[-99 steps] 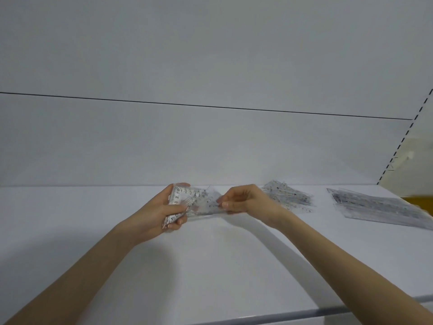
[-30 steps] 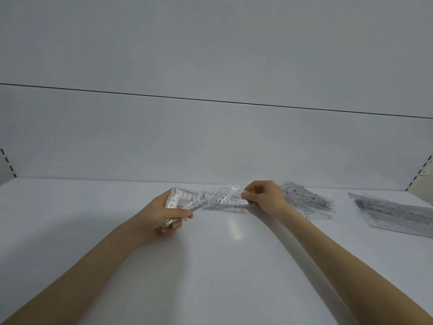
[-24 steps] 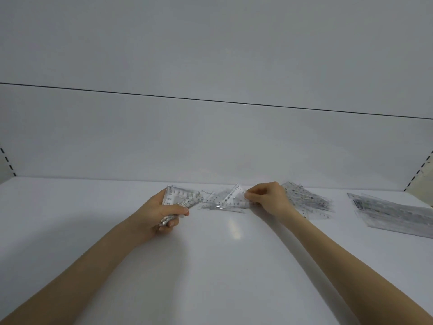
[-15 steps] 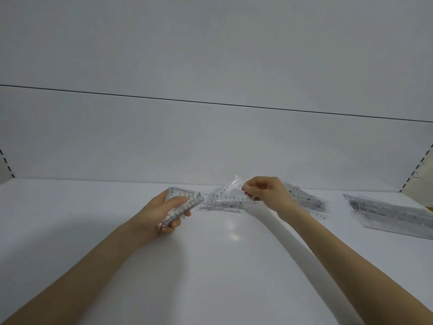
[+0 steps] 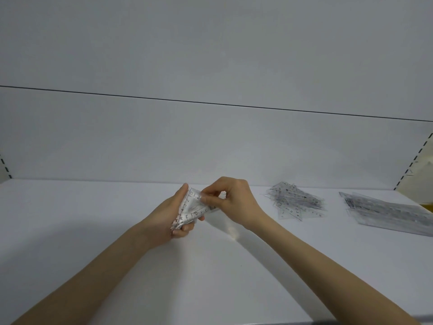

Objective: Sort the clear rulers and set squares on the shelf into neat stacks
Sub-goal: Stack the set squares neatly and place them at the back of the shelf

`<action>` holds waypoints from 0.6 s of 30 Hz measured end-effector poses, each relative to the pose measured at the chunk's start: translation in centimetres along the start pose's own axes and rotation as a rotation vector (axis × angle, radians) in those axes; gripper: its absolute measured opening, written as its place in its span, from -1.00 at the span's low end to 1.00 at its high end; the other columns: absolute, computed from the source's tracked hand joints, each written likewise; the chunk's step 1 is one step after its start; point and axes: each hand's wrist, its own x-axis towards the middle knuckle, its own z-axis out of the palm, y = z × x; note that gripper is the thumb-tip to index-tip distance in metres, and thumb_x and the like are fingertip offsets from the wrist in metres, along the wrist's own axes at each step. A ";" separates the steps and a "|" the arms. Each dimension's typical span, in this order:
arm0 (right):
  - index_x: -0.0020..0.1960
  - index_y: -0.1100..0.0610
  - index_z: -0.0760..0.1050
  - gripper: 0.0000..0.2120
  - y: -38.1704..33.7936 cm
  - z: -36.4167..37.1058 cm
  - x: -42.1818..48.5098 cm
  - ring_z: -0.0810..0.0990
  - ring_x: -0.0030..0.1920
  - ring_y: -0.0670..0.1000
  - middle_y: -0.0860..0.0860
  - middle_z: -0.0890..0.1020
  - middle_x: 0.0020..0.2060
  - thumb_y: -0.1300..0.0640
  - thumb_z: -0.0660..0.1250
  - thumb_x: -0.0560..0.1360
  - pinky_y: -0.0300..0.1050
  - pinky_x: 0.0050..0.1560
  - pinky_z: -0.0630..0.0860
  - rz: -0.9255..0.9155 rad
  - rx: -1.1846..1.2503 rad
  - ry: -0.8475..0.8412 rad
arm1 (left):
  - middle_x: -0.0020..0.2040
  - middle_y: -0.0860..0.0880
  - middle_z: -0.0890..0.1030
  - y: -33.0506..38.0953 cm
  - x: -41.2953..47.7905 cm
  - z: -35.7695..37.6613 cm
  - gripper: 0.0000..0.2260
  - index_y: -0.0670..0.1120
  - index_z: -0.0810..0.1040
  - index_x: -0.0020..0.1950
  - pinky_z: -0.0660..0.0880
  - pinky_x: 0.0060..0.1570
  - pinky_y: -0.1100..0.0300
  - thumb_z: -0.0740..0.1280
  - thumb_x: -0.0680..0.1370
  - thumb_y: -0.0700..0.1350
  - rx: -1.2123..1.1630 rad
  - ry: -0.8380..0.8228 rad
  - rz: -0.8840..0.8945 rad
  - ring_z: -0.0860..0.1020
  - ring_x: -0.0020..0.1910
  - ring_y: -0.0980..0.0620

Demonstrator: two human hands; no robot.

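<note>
My left hand (image 5: 167,215) grips a small bundle of clear set squares (image 5: 191,211) with black number markings, held just above the white shelf (image 5: 210,266) near its middle. My right hand (image 5: 230,201) meets the bundle from the right, its fingertips pinching the top edge of the set squares. A loose heap of clear set squares (image 5: 294,201) lies on the shelf to the right of my hands. Farther right, a stack of long clear rulers (image 5: 386,213) lies flat near the shelf's end.
The white back panel (image 5: 210,141) rises straight behind the shelf. A slotted upright (image 5: 414,160) stands at the right end and another at the far left. A yellow object (image 5: 427,206) peeks in beyond the rulers.
My right hand lifted a set square from the shelf and carried it left onto the bundle in my left hand. The spread of set squares between my hands is gone from the shelf.
</note>
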 end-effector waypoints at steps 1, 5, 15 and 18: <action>-0.09 0.00 0.69 -0.93 0.1 0.1 0.0 0.58 -0.17 -0.14 -0.11 0.64 -0.21 0.08 0.47 0.43 -0.21 -0.13 0.47 0.001 -0.008 0.011 | -0.31 -0.14 0.55 -0.1 0.0 -0.2 -0.49 -0.19 0.49 0.08 0.16 -0.63 0.39 0.01 0.61 0.23 0.005 0.001 0.013 0.31 -0.58 0.07; -0.13 0.06 0.70 -0.94 0.1 -0.1 0.1 0.57 -0.20 -0.17 -0.14 0.66 -0.24 0.11 0.50 0.41 -0.38 -0.21 0.35 0.028 0.043 0.047 | -0.29 -0.15 0.56 -0.4 -0.3 -0.5 -0.52 -0.20 0.49 0.11 0.16 -0.63 0.37 0.04 0.62 0.18 0.038 0.009 0.039 0.31 -0.58 0.07; -0.20 0.12 0.67 -0.87 1.0 -4.4 -0.3 0.52 -0.30 -0.10 0.06 0.65 -0.30 0.28 0.41 0.48 -0.31 -0.17 0.44 0.167 0.265 -0.055 | -0.29 -0.16 0.58 -0.2 -0.9 -0.4 -0.49 -0.14 0.51 0.14 0.16 -0.61 0.37 0.00 0.61 0.23 0.015 0.045 -0.023 0.32 -0.57 0.05; -0.23 0.04 0.69 -0.87 0.2 -2.2 -0.4 0.53 -0.29 -0.16 -0.03 0.66 -0.35 0.24 0.46 0.44 -0.31 -0.17 0.42 0.139 0.229 -0.074 | -0.30 -0.16 0.58 0.0 -0.9 0.1 -0.46 -0.18 0.51 0.09 0.15 -0.61 0.37 -0.03 0.62 0.23 0.033 0.019 -0.003 0.32 -0.57 0.04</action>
